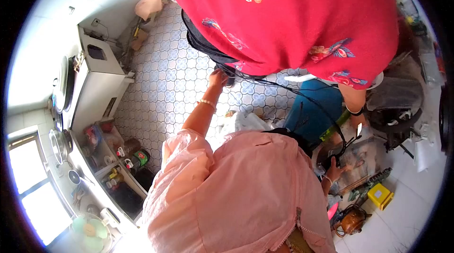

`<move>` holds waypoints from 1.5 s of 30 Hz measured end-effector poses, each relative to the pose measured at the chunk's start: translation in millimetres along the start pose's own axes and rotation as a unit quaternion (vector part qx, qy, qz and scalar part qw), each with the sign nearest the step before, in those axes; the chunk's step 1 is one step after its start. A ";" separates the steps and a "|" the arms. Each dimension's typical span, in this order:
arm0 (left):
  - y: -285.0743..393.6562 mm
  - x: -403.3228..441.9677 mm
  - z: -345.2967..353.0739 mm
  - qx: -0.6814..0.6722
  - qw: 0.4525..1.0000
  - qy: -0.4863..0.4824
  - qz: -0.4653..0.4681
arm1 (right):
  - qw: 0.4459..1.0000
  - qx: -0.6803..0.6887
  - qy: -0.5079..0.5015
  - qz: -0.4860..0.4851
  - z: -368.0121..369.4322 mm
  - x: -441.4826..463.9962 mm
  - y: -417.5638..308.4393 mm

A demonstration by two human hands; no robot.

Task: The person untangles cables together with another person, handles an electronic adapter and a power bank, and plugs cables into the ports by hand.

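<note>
My left hand, below a beaded bracelet, is closed at a bundle of thin black cables. A dark item beside its fingers is partly hidden. The cables run to the right across a blue bin-like container. My right hand is low on the right with its fingers spread, next to a black cord end and a clear plastic-wrapped box. Another person in a red embroidered top bends in from above. That person's forearm reaches down near the cables; the hand is partly hidden.
A white cabinet and open shelves with bottles line the left side. A fan stands lower left. On the right are a yellow box, a copper-coloured kettle and a dark round appliance. Patterned tiles cover the floor.
</note>
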State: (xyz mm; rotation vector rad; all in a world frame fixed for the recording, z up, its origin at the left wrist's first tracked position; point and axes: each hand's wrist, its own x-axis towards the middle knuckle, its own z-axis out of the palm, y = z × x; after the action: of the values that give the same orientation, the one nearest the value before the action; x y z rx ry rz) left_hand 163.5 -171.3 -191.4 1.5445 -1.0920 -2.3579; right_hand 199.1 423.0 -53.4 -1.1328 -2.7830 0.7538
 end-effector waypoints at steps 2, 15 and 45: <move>-5.9 11.9 -2.7 -0.011 0.999 -0.041 0.010 | 1.000 -0.012 0.009 -0.003 1.8 0.6 4.3; -54.8 -15.2 -17.8 0.035 0.983 -0.148 -0.098 | 0.996 0.018 0.056 -0.070 15.6 -18.0 16.2; -46.5 -78.8 13.7 0.121 0.947 -0.282 -0.096 | 0.889 0.232 -0.395 -0.022 151.3 5.9 -208.3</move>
State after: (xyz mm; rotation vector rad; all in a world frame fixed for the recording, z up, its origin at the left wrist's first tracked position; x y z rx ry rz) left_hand 202.1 -94.1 -158.1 1.0900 -1.4408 -3.0063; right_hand 27.4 235.3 -93.1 -0.7671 -2.8459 2.1316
